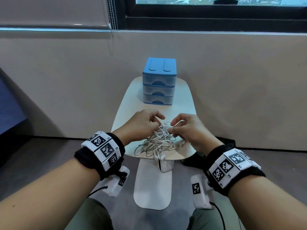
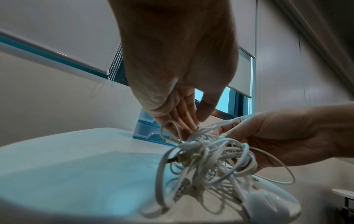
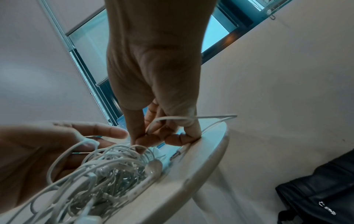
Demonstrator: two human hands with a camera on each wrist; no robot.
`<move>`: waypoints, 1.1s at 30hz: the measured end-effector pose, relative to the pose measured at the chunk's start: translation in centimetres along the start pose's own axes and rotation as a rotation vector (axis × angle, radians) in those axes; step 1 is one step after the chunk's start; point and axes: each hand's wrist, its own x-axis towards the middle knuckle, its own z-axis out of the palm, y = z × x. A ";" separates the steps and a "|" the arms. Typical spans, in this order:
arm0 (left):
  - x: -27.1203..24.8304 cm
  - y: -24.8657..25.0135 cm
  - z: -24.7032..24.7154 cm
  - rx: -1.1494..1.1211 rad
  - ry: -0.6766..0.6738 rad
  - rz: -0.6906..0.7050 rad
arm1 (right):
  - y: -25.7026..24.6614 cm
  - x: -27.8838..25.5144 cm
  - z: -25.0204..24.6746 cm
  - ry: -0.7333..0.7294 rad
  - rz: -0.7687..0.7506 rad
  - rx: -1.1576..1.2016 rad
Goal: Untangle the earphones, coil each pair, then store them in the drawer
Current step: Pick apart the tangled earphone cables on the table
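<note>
A tangle of white earphones (image 1: pixel 159 143) lies near the front edge of a small white oval table (image 1: pixel 182 100), with two earbuds (image 1: pixel 159 157) hanging at the rim. My left hand (image 1: pixel 159 122) is at the tangle's top left, its fingers fairly straight in the wrist views, and cords (image 3: pixel 88 141) are looped over them. On the right side of the tangle, my right hand (image 3: pixel 139 141) pinches a cord between thumb and forefinger. A second loop (image 3: pixel 191 117) runs through its curled fingers. A blue three-drawer unit (image 1: pixel 158 82), all drawers closed, stands at the table's far end.
The table stands against a beige wall under a window. Bare tabletop (image 1: pixel 132 103) lies between the tangle and the drawers. A black bag (image 3: pixel 316 189) sits on the floor to the right of the table, whose white base (image 1: pixel 152 185) lies between my knees.
</note>
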 end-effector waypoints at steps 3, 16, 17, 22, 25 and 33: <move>0.4 -0.1 0.0 -0.074 0.006 -0.048 | 0.0 0.1 0.1 -0.002 -0.009 -0.014; 2.0 0.3 0.3 0.022 -0.119 -0.068 | 0.2 0.0 0.6 -0.025 -0.052 -0.079; 2.0 0.3 0.4 0.052 -0.135 -0.059 | 0.1 -0.1 0.6 -0.030 -0.057 -0.100; 1.7 0.8 -0.2 0.206 -0.166 0.045 | -1.0 -0.3 0.0 -0.044 -0.110 -0.244; 1.7 1.5 -1.0 0.298 -0.130 0.121 | -2.4 0.1 -0.2 0.054 -0.195 -0.261; 1.4 1.0 -1.2 0.147 0.032 0.183 | -3.2 -0.5 1.8 -0.116 -0.203 -0.135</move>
